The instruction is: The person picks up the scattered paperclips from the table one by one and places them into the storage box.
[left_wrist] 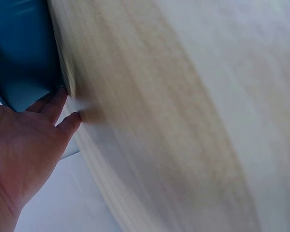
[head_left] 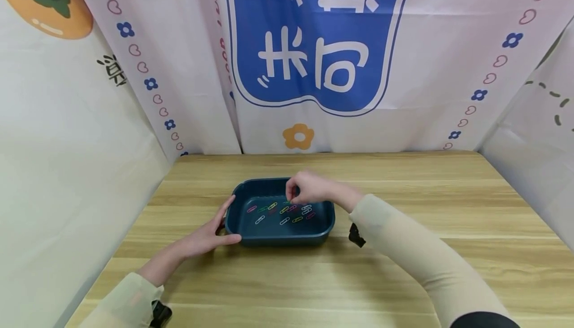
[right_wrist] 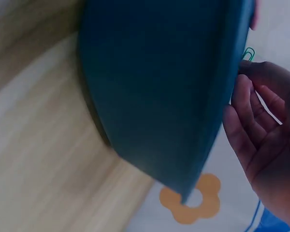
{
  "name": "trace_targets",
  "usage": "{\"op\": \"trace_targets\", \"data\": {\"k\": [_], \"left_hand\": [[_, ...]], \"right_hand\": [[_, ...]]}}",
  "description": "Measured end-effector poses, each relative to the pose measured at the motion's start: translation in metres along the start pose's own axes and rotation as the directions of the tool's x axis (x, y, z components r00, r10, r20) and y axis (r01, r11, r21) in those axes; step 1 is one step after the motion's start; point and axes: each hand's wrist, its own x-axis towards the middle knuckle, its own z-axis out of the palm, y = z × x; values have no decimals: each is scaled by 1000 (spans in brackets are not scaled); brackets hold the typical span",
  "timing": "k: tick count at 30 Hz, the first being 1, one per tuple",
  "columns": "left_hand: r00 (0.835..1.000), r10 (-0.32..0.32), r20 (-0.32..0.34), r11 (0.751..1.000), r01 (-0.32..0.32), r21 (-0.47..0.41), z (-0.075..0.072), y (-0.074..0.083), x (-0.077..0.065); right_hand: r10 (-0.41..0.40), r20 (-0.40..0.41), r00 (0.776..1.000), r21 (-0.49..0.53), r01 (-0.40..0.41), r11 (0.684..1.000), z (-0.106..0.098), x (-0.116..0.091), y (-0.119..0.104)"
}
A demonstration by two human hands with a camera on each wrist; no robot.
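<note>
A dark blue rectangular tray (head_left: 282,241) sits on the wooden table with several coloured paper clips lying on its floor, among them a white paper clip (head_left: 260,220) and a yellow paper clip (head_left: 297,220). My left hand (head_left: 207,237) rests against the tray's left end, thumb at the near corner and forefinger along the rim, both fairly straight. Over the tray's far right part, my right hand (head_left: 309,187) pinches a green paper clip (right_wrist: 250,54) between thumb and forefinger. The right wrist view shows the tray's outer wall (right_wrist: 154,87) beside that hand.
The wooden tabletop (head_left: 426,203) extends around the tray on every side. Behind it hangs a white cloth with a blue printed sign (head_left: 314,98) and an orange flower (head_left: 287,141). Pale cloth also lines the left and right sides.
</note>
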Motion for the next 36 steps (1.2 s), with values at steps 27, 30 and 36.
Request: {"op": "trace_targets", "data": {"k": [27,30,36], "left_hand": [[1000,2,10,1000,-2,-4,-1,1,1],[1000,1,9,1000,-1,-3,-1,1,0],[1000,-6,6,1000,6,-6,-1,0,0]], "right_hand": [[79,57,995,-126,-71,989,59,36,-25],[98,53,994,-130,-91,987,61,36,-23],[99,22,995,-117,-96,988,59,36,-22]]}}
